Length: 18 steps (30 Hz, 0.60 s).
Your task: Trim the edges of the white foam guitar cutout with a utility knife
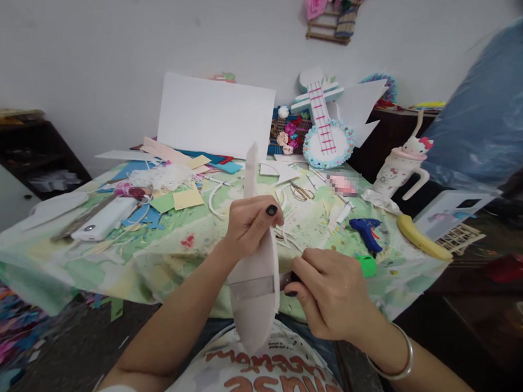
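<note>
A white banjo-shaped cutout, seemingly foam board, is held up edge-on over my lap, its long narrow neck pointing up and away. My left hand is closed around it where the neck meets the round part. Across the round part's face runs a thin grey strip, somewhat see-through. At the cutout's right edge my right hand is closed, thumb and fingers pinching what looks like the end of this strip; the fingers partly hide it. On the table behind, a finished-looking banjo model with a blue beaded rim leans upright.
The cloth-covered table bears gold-handled scissors, a blue glue gun, a green tape roll, a banana, a tumbler, a white power bank-like box and paper scraps. A white board stands against the wall.
</note>
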Motion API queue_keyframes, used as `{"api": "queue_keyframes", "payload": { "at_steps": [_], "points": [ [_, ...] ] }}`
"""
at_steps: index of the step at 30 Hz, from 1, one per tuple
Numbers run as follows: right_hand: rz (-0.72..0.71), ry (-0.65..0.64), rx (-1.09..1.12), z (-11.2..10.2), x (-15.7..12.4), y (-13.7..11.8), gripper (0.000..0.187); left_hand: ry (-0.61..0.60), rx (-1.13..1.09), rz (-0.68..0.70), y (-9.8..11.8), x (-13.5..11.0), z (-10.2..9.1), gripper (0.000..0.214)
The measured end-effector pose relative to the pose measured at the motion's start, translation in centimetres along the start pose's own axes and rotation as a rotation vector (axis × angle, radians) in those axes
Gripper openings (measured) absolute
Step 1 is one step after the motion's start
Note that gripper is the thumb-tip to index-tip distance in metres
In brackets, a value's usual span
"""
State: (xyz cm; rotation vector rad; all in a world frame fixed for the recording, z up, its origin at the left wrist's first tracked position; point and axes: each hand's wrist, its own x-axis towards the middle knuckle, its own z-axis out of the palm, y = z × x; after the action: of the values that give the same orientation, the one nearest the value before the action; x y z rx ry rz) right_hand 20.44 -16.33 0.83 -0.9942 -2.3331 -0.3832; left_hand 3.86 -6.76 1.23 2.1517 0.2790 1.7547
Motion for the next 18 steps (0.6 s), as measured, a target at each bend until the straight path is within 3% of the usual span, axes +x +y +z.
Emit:
{"api": "queue_keyframes", "payload": {
  "at_steps": [5, 10, 15, 18],
  "points": [
    [-0.012, -0.001, 0.013, -0.1, 0.1, 0.1, 0.030, 0.165, 0.124, -0.040, -1.7, 0.0, -0.2, 0.040],
    [-0.012, -0.011, 0.022, 0.0, -0.1, -0.1, 0.032, 0.122, 0.170, -0.053, -2.7, -0.1, -0.1, 0.043],
    [-0.025, 0.008, 0.035, 0.5, -0.7, -0.7, 0.034, 0.036, 0.173, -0.016, -2.0, -1.0, -0.5, 0.042],
    [-0.036, 0.014, 0.047, 0.7, -1.1, -1.1, 0.034, 0.052, 0.169, -0.015, -1.6, -1.9, -0.7, 0.042]
  ]
}}
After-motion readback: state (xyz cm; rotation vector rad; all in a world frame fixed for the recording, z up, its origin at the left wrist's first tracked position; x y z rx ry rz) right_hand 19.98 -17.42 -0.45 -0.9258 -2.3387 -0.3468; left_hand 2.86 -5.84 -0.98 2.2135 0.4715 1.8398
